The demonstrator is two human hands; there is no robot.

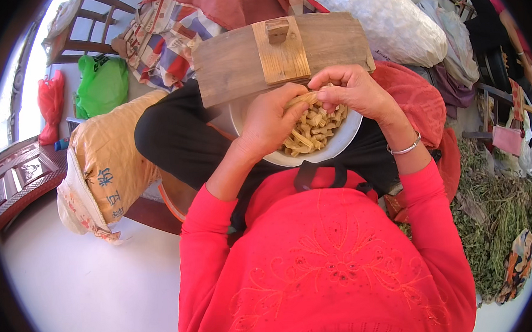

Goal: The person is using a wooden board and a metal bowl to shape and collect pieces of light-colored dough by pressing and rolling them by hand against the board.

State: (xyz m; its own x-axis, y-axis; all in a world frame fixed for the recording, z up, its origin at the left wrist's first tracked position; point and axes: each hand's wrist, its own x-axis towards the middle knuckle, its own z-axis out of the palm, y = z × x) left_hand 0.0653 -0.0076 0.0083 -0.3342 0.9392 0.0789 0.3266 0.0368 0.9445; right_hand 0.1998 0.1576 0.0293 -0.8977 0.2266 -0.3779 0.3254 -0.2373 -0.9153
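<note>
A white bowl (344, 146) sits in my lap, holding many short, pale yellow-brown pieces (321, 128), some of them ridged like strips of dried or pickled vegetable. Over the bowl, my left hand (268, 119) is closed around a pale yellow strip (298, 100). The fingers of my right hand (358, 94) are bent in a pinch at the strip's right end, close to my left fingertips. A silver bracelet (406, 146) circles my right wrist. Just beyond both hands lies a wooden board (227, 66) with a lighter crosspiece and a block handle, covering the bowl's far side.
A tan sack (115, 150) stands to my left, near green (102, 84) and red (51, 105) plastic bags. A big white sack (385, 24) lies at the far right. Dried green plants (500, 214) cover the floor on the right. Another person's arm (522, 56) shows at the right edge.
</note>
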